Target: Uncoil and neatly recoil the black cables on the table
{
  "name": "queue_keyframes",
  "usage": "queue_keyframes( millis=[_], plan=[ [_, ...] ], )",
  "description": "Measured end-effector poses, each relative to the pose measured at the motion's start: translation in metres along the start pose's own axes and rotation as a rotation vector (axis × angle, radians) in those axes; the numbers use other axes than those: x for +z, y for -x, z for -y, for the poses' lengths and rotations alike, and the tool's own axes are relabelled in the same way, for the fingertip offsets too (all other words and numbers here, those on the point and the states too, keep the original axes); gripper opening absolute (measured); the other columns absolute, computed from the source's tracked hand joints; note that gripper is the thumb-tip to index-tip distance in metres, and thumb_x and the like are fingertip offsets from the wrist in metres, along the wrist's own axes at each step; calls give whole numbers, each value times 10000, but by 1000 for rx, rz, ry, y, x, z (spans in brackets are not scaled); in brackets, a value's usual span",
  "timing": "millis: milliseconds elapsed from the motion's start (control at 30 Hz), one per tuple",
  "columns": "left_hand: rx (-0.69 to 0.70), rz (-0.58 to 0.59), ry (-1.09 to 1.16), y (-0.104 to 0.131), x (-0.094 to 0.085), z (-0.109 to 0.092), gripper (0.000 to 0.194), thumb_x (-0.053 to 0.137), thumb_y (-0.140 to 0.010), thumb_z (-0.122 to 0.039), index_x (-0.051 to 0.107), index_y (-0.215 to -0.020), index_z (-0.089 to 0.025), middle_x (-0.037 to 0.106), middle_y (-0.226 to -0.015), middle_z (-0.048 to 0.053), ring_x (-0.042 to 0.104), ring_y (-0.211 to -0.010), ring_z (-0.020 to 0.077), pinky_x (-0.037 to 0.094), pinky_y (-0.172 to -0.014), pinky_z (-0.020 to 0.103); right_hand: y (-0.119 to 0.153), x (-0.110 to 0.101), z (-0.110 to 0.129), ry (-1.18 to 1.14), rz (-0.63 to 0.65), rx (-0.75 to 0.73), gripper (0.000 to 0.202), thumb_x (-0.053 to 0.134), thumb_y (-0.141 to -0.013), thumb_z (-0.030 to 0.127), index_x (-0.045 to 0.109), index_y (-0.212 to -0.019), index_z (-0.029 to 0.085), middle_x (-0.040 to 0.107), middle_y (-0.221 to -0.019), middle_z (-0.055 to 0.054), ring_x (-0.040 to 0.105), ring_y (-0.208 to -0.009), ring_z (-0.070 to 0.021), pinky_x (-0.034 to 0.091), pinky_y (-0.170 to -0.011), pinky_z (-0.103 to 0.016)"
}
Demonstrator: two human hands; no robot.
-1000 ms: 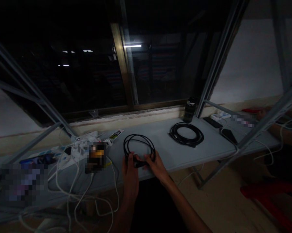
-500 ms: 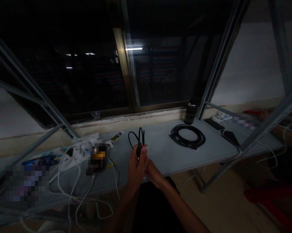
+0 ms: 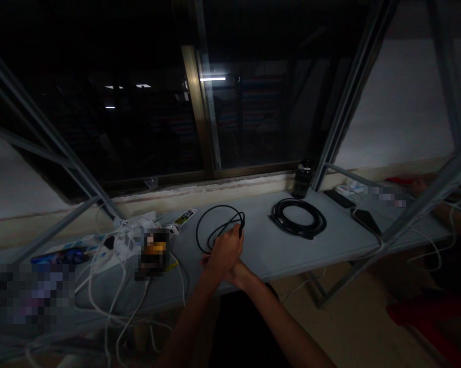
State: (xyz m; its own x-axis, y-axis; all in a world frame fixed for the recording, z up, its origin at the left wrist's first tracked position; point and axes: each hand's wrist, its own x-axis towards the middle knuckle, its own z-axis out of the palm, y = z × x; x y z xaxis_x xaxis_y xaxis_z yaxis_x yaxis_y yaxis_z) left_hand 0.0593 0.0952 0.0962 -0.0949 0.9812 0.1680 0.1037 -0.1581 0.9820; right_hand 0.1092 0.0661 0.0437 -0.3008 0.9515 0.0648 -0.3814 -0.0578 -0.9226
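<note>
The looped black cable (image 3: 242,222) is at centre frame over the worktop (image 3: 261,248), its right side gripped in the left hand's (image 3: 227,247) fingers; the lower right hand's (image 3: 238,273) finger state cannot be told.

The desk (image 3: 253,245) has a smooth, matt grey-blue top, and the cable coil (image 3: 299,219) on it looks like black plastic or rubber with a faint sheen, much like the thin cable (image 3: 215,206) in the hands. Brassy, brushed-looking metal makes the window frame (image 3: 195,87) around dark glossy glass (image 3: 253,133), while the struts (image 3: 343,107) are dull grey metal. The sill (image 3: 211,188) looks rough and chipped, and the bottle (image 3: 302,179) dark and glossy.
</note>
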Motion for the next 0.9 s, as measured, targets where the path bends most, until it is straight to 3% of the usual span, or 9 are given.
queue_keyframes(
  millis=[133, 267, 400, 467, 567, 667, 900],
  plan=[
    [133, 86, -176, -5, -15, 25, 272, 949, -892, -396, 770, -1035, -250, 661, -742, 60, 793, -952, 355, 514, -1160, 402, 29, -22, -11, -104, 138, 135, 709, 880, -865, 832, 763, -1103, 174, 762, -981, -108, 766, -938, -288, 636, -817, -397],
    [192, 146, -487, -13, -28, 53, 371, 898, -956, -507, 747, -1141, -223, 773, -972, 136, 801, -991, 349, 567, -1065, 392, 64, -61, 0, 109, 168, 93, 703, 784, -986, 822, 757, -1206, 154, 775, -1056, -131, 767, -899, -258, 618, -779, -350],
    [240, 285, -1016, -14, -35, 72, 475, 717, -1109, -529, 650, -1446, -202, 755, -1323, 177, 790, -1104, 338, 596, -999, 386, 80, -109, 23, 430, -35, -102, 629, 612, -1119, 777, 763, -1209, 173, 766, -1006, -108, 738, -929, -249, 606, -866, -361],
    [341, 252, -1144, -8, -37, 80, 490, 655, -1143, -543, 627, -1492, -200, 732, -1367, 173, 769, -1147, 338, 591, -1042, 421, 80, -134, 31, 609, -172, -197, 589, 566, -1151, 742, 760, -1153, 186, 763, -1003, -103, 731, -963, -263, 591, -917, -378],
    [495, 141, -1154, 5, -43, 93, 488, 676, -1129, -563, 653, -1447, -193, 712, -1359, 170, 710, -1244, 364, 553, -1133, 508, 76, -166, 32, 815, -313, -317, 539, 549, -1163, 695, 750, -1168, 194, 772, -1111, -120, 734, -1028, -291, 573, -972, -407],
    [569, 63, -1097, 16, -51, 102, 439, 671, -1135, -531, 662, -1434, -210, 701, -1333, 157, 669, -1254, 368, 548, -1094, 530, 74, -183, 21, 952, -381, -403, 450, 488, -1205, 584, 719, -1230, 198, 763, -1190, -128, 727, -1072, -295, 553, -1007, -424],
    [599, 87, -1001, 23, -57, 103, 350, 549, -1176, -327, 618, -1500, -215, 664, -1396, 153, 623, -1290, 339, 525, -1089, 517, 75, -175, 0, 1386, -417, -527, 329, 390, -1240, 350, 679, -1178, 206, 739, -1107, -107, 681, -994, -285, 478, -943, -426]
  ],
)
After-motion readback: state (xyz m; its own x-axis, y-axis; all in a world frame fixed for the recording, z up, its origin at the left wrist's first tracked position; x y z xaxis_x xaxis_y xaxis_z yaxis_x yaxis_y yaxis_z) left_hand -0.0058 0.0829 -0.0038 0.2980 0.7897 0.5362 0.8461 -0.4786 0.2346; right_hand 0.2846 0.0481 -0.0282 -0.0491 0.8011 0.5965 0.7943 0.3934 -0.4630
